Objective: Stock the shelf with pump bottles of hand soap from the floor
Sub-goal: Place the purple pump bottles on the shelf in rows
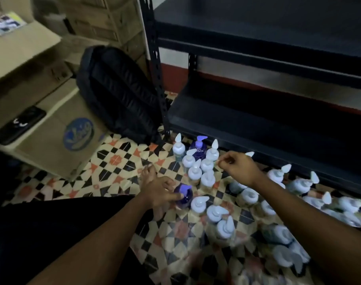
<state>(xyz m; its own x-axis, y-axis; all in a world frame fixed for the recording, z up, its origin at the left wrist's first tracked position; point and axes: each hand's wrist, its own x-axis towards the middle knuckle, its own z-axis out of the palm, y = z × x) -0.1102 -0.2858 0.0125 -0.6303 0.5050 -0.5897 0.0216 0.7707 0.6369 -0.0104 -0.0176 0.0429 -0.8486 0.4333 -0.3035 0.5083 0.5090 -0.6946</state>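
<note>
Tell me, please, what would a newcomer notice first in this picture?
First comes the crowd of white-pump bottles standing on the patterned floor tiles along the foot of the black shelf. Next is the left hand, gripping a purple bottle at the near edge of that crowd, while the right hand hangs over the bottles with curled fingers. A black backpack stands beside the shelf's left post.
</note>
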